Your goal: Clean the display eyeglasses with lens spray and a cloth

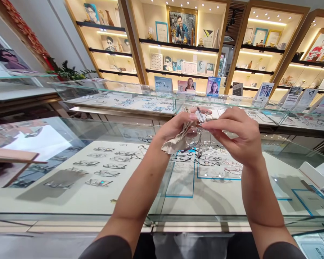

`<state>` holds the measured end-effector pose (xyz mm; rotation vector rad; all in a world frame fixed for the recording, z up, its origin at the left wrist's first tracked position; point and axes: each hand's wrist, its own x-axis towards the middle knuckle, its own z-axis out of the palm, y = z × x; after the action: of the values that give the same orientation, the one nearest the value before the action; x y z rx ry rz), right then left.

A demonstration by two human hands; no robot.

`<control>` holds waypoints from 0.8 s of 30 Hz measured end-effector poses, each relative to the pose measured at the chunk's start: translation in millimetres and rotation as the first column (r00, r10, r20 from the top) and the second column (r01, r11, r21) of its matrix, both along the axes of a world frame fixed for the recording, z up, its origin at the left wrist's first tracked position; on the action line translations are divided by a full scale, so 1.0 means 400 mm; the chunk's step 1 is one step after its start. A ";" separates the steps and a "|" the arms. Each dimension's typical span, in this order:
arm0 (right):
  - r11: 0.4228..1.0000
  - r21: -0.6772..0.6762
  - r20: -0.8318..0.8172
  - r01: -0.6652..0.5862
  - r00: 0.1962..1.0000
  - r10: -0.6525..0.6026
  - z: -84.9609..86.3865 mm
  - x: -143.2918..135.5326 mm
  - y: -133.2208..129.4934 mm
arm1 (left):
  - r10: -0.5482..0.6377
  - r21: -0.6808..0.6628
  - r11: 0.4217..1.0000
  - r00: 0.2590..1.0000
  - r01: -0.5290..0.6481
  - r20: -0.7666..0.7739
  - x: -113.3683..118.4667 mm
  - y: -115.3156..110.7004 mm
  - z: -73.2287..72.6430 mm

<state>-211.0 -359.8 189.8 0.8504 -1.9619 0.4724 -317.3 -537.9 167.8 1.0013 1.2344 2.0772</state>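
Head view: left hand (178, 126) grips one cloth (175, 144); right hand (237, 135) pinches one pair of glasses (198, 136).

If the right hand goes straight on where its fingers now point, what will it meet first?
The right hand would first meet the glasses, which its fingertips seem to touch. Next appear the left hand and cloth, though depth is unclear.

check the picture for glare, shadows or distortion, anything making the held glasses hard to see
Head view: strip lights glow in the wall cabinets, which lean at left; bright reflections on the glass counter; soft shadows on the pale display surface; the held glasses blend into the frames behind.
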 end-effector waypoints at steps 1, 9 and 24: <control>1.000 0.019 0.008 0.016 1.000 -0.016 0.001 0.002 0.000 | 0.001 -0.003 1.000 1.000 -0.001 0.004 0.002 0.002 -0.003; 0.987 0.029 0.145 0.158 0.976 -0.160 0.022 0.032 0.037 | -0.027 -0.351 0.936 0.987 -0.031 -0.159 0.002 0.026 -0.014; 0.636 0.602 0.692 0.483 0.081 -0.717 -0.222 -0.077 0.296 | -0.601 -0.850 0.387 0.797 0.357 0.061 0.003 0.029 -0.297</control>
<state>-241.9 -241.5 101.0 -0.4255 -3.2173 0.1607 -316.0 -526.2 48.9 0.9783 1.5652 0.6927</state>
